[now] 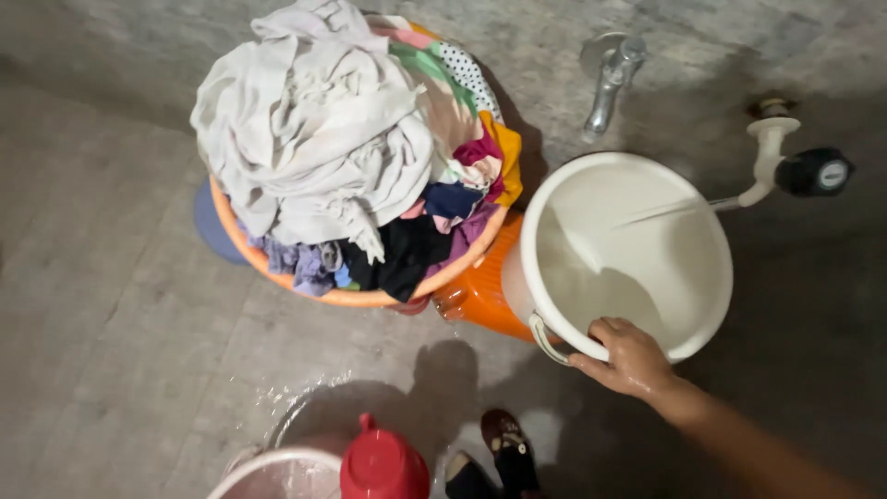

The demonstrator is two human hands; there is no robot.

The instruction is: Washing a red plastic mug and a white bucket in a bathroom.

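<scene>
A: Which of the hands shows?
B: Only the right hand (631, 359). It comes in from the lower right and is clamped on the near rim of the white bucket (628, 254), thumb on top, fingers curled over the edge. The left is out of view.

A: Where does the bucket stand?
B: On the concrete floor (111, 305), towards the right edge, close under the wall. A thin stream of water runs into it from the white tap (771, 148) on the wall, and water has gathered at the bottom. Its handle hangs down just left of the hand.

A: What is beside it?
B: An orange basin (370, 298), touching its left side and heaped high with clothes (323, 139), mostly pale on top, dark and coloured at the front. A metal tap (610, 79) sticks out of the wall above the gap between them.

A: Nearer the person?
B: A red lid (382, 462) and another bucket rim (268, 467) at the bottom edge, on wet floor, with a sandalled foot (508, 453) just right of them.
</scene>
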